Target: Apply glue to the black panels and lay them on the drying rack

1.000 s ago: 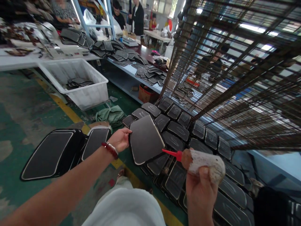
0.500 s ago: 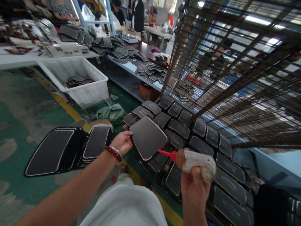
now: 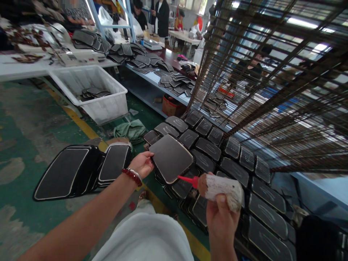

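Observation:
Pinched at its left corner, a flat black panel with rounded corners and a pale edge line is in my left hand. My right hand is wrapped round a worn white glue bottle with a red nozzle. The nozzle tip points left, at the panel's lower right edge; whether it touches cannot be made out. Below and to the right lie rows of similar black panels, many with pale squiggles on them.
Stacked black panels stand at lower left. A white plastic tub holds a few pieces. Behind it, a bench carries piled panels. A metal wire rack leans over the right side. Other people are in the background.
My right hand has moved the bottle a little left, its nozzle tip following the panel's lower edge. My left hand keeps the panel nearly still.

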{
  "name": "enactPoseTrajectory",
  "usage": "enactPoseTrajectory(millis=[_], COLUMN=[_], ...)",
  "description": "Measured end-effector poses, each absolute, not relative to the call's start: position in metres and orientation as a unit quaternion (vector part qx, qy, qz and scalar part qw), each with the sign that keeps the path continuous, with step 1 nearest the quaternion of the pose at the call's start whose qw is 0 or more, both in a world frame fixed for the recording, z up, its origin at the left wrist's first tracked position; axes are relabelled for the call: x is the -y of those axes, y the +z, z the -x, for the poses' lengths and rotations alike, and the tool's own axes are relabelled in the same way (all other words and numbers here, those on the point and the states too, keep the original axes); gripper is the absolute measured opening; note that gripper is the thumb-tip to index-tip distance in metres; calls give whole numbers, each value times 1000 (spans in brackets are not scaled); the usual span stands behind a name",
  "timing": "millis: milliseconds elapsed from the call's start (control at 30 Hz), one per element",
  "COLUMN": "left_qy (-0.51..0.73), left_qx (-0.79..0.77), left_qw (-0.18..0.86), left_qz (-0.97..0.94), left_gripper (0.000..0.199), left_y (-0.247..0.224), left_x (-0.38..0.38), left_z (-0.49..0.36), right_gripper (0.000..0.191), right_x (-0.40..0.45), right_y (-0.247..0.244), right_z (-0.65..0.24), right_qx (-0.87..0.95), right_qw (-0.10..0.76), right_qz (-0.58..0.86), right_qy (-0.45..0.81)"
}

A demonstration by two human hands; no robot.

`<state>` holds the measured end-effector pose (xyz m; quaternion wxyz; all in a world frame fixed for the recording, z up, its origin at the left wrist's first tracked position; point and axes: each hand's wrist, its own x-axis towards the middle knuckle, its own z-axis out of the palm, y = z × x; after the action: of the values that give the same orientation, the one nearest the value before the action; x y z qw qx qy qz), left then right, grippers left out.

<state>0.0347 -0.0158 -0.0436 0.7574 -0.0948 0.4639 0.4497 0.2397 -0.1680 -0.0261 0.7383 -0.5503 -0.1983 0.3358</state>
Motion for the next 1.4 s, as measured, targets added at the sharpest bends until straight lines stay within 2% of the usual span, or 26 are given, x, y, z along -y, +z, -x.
enactPoseTrajectory(millis=[100, 200, 300, 467, 633, 733, 833, 900, 967, 1067, 1167, 1267, 1333, 1400], left_qy=[444, 446, 457, 534, 530, 492, 402, 366, 364, 403, 391, 220, 138, 172], left_qx=[-470, -468, -455, -434, -422, -425, -404, -370, -345, -341, -353, -439, -526, -593], left_qw=[757, 757, 756, 708, 714, 736, 799, 835, 851, 845, 850, 863, 820, 760], left_qz=[95, 101, 114, 157, 178, 190, 191, 178, 154, 80, -20, -120, -181, -202], left_gripper=[42, 42, 42, 39, 31, 26, 20, 23, 26, 19, 10, 19, 15, 18], left_y=[-44, -48, -56, -71, -87, -101, -112, -115, -115, -115, -127, -148, -156, -151], left_x=[18, 19, 16, 7, 25, 50, 72, 83, 92, 108, 129, 138, 126, 98], left_z=[-32, -31, -29, -26, -53, -80, -102, -111, -118, -118, -93, -39, 3, 36], right_gripper=[58, 62, 60, 45, 47, 45, 36, 31, 28, 29, 35, 41, 41, 40], right_x=[157, 155, 160, 160, 156, 156, 153, 152, 152, 154, 157, 159, 159, 159], right_y=[-19, -21, -33, -55, -71, -82, -92, -96, -97, -94, -85, -74, -67, -61], right_z=[-253, -255, -243, -224, -207, -194, -188, -189, -194, -204, -219, -237, -249, -258], right_qx=[215, 211, 173, 6, -78, -83, -91, -98, -102, -93, -74, -64, -62, -51], right_qw=[774, 784, 757, 711, 681, 671, 669, 668, 668, 671, 673, 649, 625, 605], right_qz=[531, 518, 520, 457, 356, 322, 325, 337, 346, 351, 354, 377, 402, 423], right_qy=[271, 270, 354, 534, 635, 663, 662, 656, 651, 646, 645, 658, 666, 672])
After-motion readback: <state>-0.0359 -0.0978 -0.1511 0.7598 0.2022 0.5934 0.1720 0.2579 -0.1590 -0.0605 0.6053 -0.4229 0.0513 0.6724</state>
